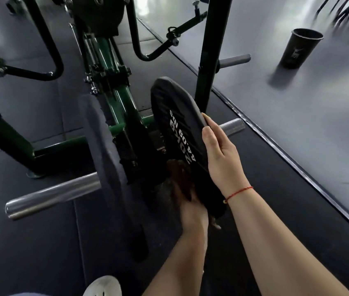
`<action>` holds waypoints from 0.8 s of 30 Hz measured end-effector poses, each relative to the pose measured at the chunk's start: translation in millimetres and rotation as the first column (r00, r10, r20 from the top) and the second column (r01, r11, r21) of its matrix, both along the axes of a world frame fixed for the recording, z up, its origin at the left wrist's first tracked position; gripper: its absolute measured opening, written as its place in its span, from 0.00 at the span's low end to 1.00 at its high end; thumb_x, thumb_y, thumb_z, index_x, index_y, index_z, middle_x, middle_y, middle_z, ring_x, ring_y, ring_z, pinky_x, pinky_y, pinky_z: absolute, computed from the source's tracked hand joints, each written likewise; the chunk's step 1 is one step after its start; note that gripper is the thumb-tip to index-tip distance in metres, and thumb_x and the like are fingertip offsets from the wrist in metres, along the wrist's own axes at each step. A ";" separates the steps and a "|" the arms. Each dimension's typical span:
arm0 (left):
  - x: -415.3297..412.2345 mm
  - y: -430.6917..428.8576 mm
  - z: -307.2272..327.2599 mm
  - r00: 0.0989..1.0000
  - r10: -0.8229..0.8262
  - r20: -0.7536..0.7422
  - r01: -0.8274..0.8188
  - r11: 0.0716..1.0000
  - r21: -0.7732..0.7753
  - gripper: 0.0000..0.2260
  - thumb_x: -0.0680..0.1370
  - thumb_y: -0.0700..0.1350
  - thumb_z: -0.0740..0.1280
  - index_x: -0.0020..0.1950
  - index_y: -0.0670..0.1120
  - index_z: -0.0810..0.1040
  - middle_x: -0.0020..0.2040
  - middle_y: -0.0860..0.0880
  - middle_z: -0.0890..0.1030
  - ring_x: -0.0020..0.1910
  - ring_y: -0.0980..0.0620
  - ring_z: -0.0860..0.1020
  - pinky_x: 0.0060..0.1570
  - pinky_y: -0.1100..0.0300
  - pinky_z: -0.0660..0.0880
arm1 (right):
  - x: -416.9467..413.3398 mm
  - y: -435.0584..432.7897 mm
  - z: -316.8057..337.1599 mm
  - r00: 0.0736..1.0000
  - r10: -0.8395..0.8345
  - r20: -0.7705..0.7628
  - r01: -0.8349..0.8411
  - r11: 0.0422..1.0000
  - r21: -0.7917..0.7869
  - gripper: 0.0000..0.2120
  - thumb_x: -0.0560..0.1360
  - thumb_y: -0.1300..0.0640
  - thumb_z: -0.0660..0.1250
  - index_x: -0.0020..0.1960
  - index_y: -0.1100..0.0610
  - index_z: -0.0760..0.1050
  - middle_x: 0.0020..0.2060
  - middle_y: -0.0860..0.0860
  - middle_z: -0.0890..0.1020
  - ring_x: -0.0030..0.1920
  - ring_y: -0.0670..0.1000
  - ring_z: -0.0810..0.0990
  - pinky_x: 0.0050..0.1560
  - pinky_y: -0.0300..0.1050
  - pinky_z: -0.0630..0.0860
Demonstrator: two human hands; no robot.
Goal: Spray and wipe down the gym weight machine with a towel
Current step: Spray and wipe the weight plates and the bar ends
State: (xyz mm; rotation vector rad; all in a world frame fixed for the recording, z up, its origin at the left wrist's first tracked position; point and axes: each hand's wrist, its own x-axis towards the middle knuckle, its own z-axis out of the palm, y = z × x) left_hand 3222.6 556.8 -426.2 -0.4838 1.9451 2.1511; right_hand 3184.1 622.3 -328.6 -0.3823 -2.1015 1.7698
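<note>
There are two round black plates. One plate point(96, 146) sits upright on a silver bar point(49, 195). The tilted plate point(175, 124), with white letters on it, leans in front of a black post point(212, 50). I count three silver bars, one dark cup point(299, 48), one white shoe point(103, 287) and one red string point(239, 191) on the right wrist.

The right hand point(220, 154) holds the tilted plate with its fingers curled round the rim. The left hand point(192, 208) reaches into the narrow gap between the two plates. A dark brown towel point(180, 174), very blurry, lies there against the tilted plate's face, just above that hand. I cannot tell if the left hand grips it.

The green machine point(122, 107) stands behind the plates. To the right, the dark mat ends at a straight edge, with wide pale floor point(297, 124) beyond.
</note>
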 end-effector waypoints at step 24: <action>16.5 -4.6 100.4 0.932 0.168 -0.320 -0.090 0.966 0.243 0.28 0.81 0.37 0.67 0.78 0.59 0.67 0.74 0.59 0.71 0.73 0.63 0.68 0.72 0.59 0.69 | -33.8 7.2 48.3 0.979 0.026 0.200 0.001 0.991 -0.134 0.17 0.84 0.44 0.59 0.55 0.51 0.83 0.45 0.47 0.87 0.48 0.46 0.85 0.54 0.42 0.78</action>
